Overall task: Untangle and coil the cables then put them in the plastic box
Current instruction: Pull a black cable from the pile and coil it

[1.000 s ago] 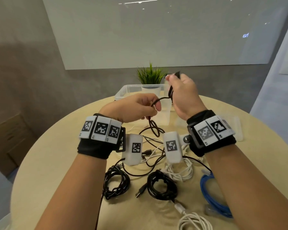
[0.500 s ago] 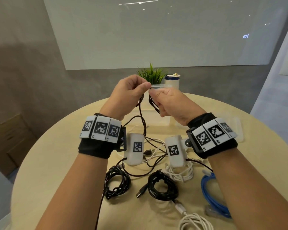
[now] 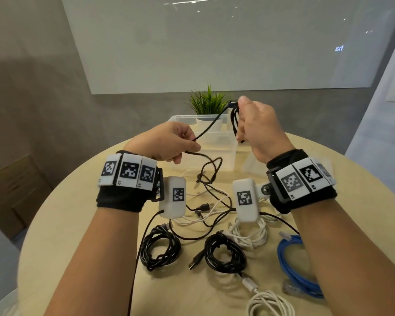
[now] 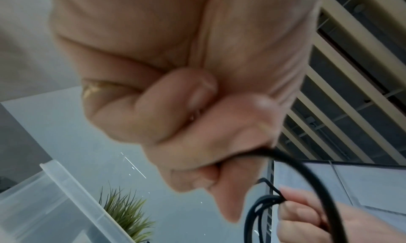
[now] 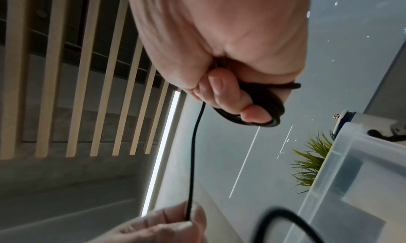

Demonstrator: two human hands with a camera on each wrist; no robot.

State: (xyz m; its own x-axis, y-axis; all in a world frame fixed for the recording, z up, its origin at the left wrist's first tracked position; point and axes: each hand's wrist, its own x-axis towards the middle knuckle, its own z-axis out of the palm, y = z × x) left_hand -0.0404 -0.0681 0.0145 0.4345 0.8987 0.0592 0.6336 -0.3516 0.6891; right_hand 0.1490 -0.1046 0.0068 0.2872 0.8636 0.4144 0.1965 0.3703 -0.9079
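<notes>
Above the table (image 3: 55, 224), a black cable (image 3: 211, 125) is gripped by both hands — loops in the right hand (image 3: 258, 126), slack pinched by the left hand (image 3: 167, 142) (hands apart). The plastic box (image 3: 217, 142) looks empty; other cables remain.

Left hand (image 4: 186, 108) grips black cable (image 4: 307, 174); right hand (image 4: 307, 217) holds its loops
</notes>
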